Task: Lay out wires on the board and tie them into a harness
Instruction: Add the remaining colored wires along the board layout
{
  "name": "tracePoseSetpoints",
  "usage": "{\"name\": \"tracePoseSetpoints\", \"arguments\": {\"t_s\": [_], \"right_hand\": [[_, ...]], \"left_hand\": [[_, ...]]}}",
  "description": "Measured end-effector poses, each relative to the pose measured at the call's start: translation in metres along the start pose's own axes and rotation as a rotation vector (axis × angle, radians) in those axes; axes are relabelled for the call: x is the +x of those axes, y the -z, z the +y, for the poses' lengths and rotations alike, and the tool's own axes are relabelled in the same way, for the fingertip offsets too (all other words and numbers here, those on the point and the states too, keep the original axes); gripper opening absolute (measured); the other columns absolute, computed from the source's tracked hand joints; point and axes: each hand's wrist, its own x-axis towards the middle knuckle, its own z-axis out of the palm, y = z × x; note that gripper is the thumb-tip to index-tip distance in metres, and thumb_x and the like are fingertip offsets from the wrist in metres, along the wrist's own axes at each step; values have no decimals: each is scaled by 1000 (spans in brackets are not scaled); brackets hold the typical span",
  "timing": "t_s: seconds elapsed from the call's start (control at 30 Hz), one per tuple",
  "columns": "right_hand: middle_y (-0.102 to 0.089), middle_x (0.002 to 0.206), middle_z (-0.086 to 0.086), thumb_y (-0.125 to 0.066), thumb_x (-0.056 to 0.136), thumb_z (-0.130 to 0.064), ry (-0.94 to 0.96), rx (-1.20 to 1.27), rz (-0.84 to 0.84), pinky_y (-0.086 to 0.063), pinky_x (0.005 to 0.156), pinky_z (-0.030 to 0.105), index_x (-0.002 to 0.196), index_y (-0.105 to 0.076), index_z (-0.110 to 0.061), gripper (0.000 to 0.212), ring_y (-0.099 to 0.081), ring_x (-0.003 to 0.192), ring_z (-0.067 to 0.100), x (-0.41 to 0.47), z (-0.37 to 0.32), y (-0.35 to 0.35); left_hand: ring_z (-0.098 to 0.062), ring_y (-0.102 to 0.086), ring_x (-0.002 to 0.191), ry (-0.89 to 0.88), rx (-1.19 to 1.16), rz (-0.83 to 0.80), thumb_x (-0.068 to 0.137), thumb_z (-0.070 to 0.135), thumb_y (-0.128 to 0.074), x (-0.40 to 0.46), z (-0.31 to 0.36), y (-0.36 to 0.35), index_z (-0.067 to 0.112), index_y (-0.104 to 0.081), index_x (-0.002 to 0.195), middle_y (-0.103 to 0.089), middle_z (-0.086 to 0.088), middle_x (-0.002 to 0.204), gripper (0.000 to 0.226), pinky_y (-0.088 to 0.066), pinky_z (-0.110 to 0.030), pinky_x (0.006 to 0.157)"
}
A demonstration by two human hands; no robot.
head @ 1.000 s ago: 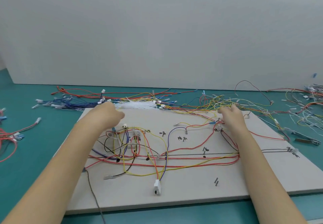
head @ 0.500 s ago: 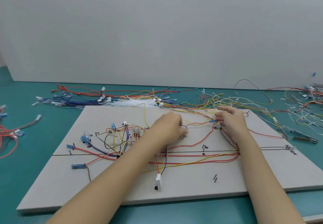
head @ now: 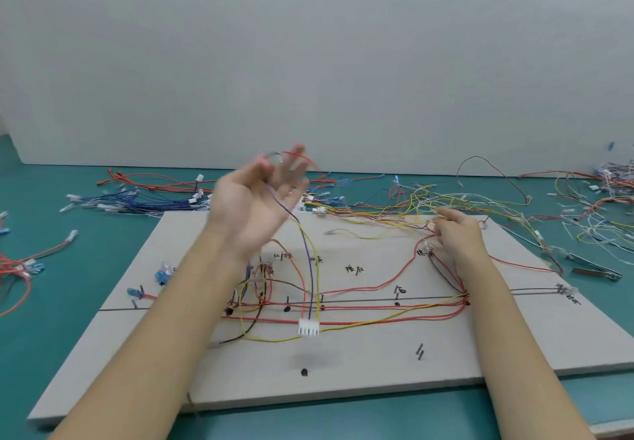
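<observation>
A grey board [head: 360, 367] with ink marks lies on the teal table, and red, yellow and black wires [head: 377, 307] run along its drawn line. My left hand [head: 254, 206] is raised above the board's far left part, palm toward me. Its blurred fingers pinch the ends of purple, yellow and orange wires. These wires hang down to a white connector [head: 308, 328], which floats just above the board over its shadow. My right hand [head: 458, 237] rests at the board's far right and pinches yellow wires [head: 422, 225] near a red lead.
Loose wire piles lie behind the board: blue ones [head: 137, 201] at left, yellow and red ones [head: 463, 199] in the middle, more at the far right [head: 603, 213]. A metal tool [head: 595, 269] lies right of the board. Red wires [head: 17, 268] sit at the left edge.
My left hand rose from the board's middle, lifting the wire ends and pulling the white connector off the surface. The right hand stayed at the far right of the board.
</observation>
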Motion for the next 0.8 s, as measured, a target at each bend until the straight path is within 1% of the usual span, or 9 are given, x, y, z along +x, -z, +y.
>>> {"name": "tracePoseSetpoints", "arguments": {"t_s": [0.1,0.17,0.23,0.33,0.43,0.5,0.6,0.7,0.8], "right_hand": [[-58,132,13,-44,86,4,17,-29,13,-42,89,31,136,-53,-6,51,-50,99,17,0,0,0],[-60,122,12,-45,87,4,23,-30,28,-43,79,26,138,-50,-7,52,-51,84,16,1,0,0],[-56,116,10,-46,88,4,8,6,39,-45,68,24,144,-42,-8,56,-51,72,14,0,0,-1],[-45,140,8,-45,90,2,39,0,57,-45,102,41,149,-32,-10,62,-56,114,26,-1,-1,1],[-40,147,5,-45,87,3,59,-23,50,-44,104,44,149,-31,-14,66,-50,123,26,-2,0,1],[-41,144,6,-46,86,3,56,-30,30,-51,79,30,149,-31,-15,67,-52,107,20,-5,-1,0],[-52,120,9,-47,87,3,50,2,10,-42,51,21,147,-33,-15,65,-54,68,15,-7,-3,-2],[-60,93,7,-51,86,3,88,-1,-7,-44,58,27,145,-36,-13,63,-53,59,15,-9,-1,-2],[-65,92,6,-57,83,0,146,-93,-9,-49,70,31,138,-47,-16,58,-60,69,17,-13,-1,-1]], "left_hand": [[-16,-69,72,-34,-321,-58,87,6,-42,-10,33,9,14,-46,67,-62,2,65,23,-47,-41,90],[-12,-48,45,21,-543,-103,92,4,-41,-17,52,19,12,-43,67,-48,1,57,27,-48,-28,61],[-10,-29,41,58,-600,-84,93,3,-40,-25,68,31,11,-41,69,-43,-1,58,25,-32,-18,44],[-7,-25,42,82,-682,-28,89,-1,-42,-32,84,54,9,-43,72,-42,-4,62,20,-24,-22,35],[-2,-25,45,102,-706,63,92,4,-48,-37,96,75,6,-47,76,-46,-1,69,16,-19,-17,32],[3,-22,47,118,-370,213,91,17,-56,-37,102,79,9,-47,77,-50,5,73,19,-21,-17,31],[1,-23,35,150,421,525,78,27,-65,-34,98,76,18,-43,75,-53,2,73,24,-14,-10,27],[-8,-39,35,172,1007,713,96,29,-55,-30,81,69,13,-49,91,-54,-7,81,17,-27,-11,29],[-27,-59,71,275,1512,735,93,34,-60,-31,68,65,6,-48,105,-60,-15,90,33,-51,-32,58]]}}
